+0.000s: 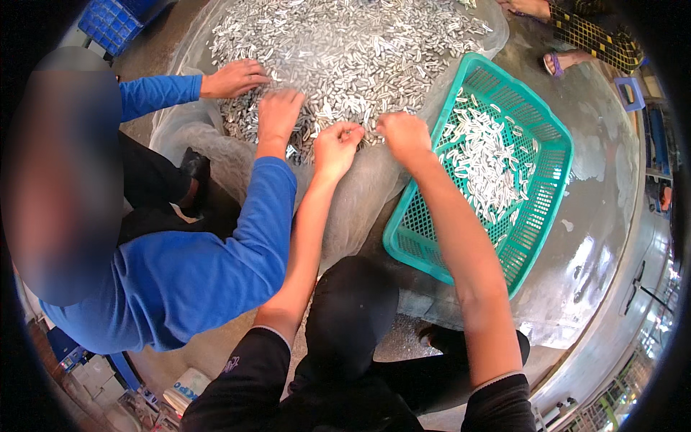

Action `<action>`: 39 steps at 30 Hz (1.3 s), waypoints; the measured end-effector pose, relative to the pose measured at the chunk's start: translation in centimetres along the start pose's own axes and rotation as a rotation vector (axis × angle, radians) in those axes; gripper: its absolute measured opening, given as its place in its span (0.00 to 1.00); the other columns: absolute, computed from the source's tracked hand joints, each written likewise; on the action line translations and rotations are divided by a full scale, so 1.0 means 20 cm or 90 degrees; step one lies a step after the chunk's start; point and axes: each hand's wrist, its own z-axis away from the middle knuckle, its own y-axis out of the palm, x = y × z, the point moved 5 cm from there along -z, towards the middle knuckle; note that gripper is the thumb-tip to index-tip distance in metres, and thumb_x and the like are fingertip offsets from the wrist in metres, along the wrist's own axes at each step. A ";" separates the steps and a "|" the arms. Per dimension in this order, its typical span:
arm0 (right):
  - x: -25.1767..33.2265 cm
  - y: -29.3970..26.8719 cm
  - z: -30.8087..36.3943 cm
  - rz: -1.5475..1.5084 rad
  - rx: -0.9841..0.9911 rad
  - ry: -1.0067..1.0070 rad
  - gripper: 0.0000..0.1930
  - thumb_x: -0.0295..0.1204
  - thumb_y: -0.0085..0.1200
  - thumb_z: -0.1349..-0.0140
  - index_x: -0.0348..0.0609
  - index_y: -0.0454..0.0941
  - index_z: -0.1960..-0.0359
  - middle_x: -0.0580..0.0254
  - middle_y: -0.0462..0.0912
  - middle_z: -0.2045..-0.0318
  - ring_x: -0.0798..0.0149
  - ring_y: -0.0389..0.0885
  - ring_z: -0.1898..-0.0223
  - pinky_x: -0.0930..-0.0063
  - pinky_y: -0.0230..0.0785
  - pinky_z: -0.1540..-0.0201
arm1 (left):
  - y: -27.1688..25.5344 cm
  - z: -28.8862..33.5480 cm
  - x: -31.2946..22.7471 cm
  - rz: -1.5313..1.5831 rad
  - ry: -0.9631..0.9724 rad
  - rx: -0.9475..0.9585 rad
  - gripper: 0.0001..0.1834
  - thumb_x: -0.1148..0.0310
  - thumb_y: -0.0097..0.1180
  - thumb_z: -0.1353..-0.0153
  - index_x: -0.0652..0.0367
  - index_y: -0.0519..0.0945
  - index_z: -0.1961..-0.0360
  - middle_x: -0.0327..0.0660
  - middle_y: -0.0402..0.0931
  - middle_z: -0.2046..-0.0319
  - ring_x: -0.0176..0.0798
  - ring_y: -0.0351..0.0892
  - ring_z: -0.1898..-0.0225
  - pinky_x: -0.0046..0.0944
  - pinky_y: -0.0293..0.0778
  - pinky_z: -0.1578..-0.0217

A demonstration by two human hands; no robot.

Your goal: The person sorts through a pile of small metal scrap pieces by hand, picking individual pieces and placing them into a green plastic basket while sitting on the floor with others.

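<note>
A broad heap of small, elongated silvery pieces (pixel 345 65), some shaped like narrow oval loops, lies spread over a pale mesh sheet (pixel 356 205). At the heap's near edge my left hand (pixel 336 150) has its thumb and fingers pinched together. Just to its right, my right hand (pixel 404 135) is closed in a similar pinch, low over the pieces. Whatever lies between the fingertips of either hand is too small to make out. Beneath and beside my right forearm stands a green plastic basket (pixel 543 209), with a pile of whiter pieces (pixel 486 158) in it.
Close on my left sits a person in blue sleeves (pixel 194 281), both hands (pixel 281 115) at the heap's left edge. Another person's sandalled foot (pixel 565 63) is at the far right, near a purple stool (pixel 630 93). A blue crate (pixel 111 27) stands at the far left.
</note>
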 end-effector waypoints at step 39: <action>-0.58 -0.41 0.76 -0.926 -0.135 0.364 0.25 0.36 0.44 0.34 0.33 0.66 0.39 0.54 0.78 0.54 0.63 0.75 0.54 0.69 0.67 0.51 | 0.44 0.34 -0.82 0.237 0.138 0.406 0.18 0.62 0.55 0.35 0.60 0.77 0.48 0.42 0.79 0.58 0.34 0.77 0.53 0.33 0.74 0.55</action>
